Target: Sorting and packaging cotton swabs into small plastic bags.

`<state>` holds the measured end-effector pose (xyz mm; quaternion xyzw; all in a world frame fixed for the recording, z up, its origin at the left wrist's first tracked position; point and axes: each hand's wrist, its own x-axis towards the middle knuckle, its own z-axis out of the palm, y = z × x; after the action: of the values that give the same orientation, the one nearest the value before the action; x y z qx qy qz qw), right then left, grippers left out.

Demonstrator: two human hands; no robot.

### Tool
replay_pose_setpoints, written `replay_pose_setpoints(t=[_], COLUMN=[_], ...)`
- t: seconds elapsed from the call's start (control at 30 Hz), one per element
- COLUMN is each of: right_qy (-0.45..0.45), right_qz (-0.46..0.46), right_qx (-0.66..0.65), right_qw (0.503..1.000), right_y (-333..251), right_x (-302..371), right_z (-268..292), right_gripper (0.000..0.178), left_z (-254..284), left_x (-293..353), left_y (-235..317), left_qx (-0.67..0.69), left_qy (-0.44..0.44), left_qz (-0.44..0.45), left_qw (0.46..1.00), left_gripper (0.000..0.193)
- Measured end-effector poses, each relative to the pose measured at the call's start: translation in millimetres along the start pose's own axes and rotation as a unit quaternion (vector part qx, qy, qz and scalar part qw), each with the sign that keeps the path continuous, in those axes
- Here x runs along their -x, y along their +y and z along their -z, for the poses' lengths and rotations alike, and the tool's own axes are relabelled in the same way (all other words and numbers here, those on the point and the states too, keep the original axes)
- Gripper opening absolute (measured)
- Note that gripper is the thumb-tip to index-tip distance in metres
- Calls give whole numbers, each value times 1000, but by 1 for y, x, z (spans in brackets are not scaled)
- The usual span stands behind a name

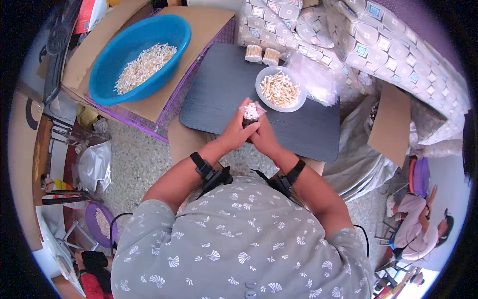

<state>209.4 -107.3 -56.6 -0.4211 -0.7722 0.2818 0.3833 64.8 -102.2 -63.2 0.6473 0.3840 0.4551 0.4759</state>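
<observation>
In front of me, over the near edge of a dark grey tabletop (214, 94), both my hands close around a bundle of cotton swabs (251, 111). White tips poke up, with what looks like clear plastic around them. My left hand (235, 133) wraps its left side, and my right hand (265, 138) presses on the right, thumbs near each other. Just beyond, a white bowl (258, 94) holds loose cotton swabs (280, 89). Behind it stand two round packs of cotton swabs (253, 53). Clear plastic bags (316, 82) lie right of the bowl.
A large blue basin (102, 82) of loose swabs sits on cardboard (209, 27) over a purple wire frame at the left. Patterned cushions (388, 45) border the table's far right side. Another person (416, 226) sits at the far right; a red sleeve (92, 284) shows lower left.
</observation>
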Motion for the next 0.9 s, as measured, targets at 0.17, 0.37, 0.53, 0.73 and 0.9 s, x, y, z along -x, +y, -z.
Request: replay_pose_setpoints(t=[0.17, 0.37, 0.53, 0.73, 0.9], right_qy=[6, 52, 48, 53, 92], right_qz=[-34, -19, -12, -86, -94], right_qx=[-11, -5, 29, -10, -38], right_qw=[999, 998, 998, 995, 991], right_y=[-15, 5, 11, 2, 6], right_x=[0, 3, 7, 6, 9], right_z=[1, 4, 15, 15, 12], right_gripper=[67, 66, 56, 34, 31], left_z=[4, 3, 6, 10, 9], left_x=[1, -1, 0, 2, 0], left_y=[-7, -20, 1, -7, -8], left_qx=[-3, 34, -68, 19, 83], left_qy=[15, 54, 55, 32, 32], left_qz=[-22, -23, 31, 65, 24], left_qw=[1000, 998, 996, 997, 996], left_gripper=[77, 70, 43, 29, 39])
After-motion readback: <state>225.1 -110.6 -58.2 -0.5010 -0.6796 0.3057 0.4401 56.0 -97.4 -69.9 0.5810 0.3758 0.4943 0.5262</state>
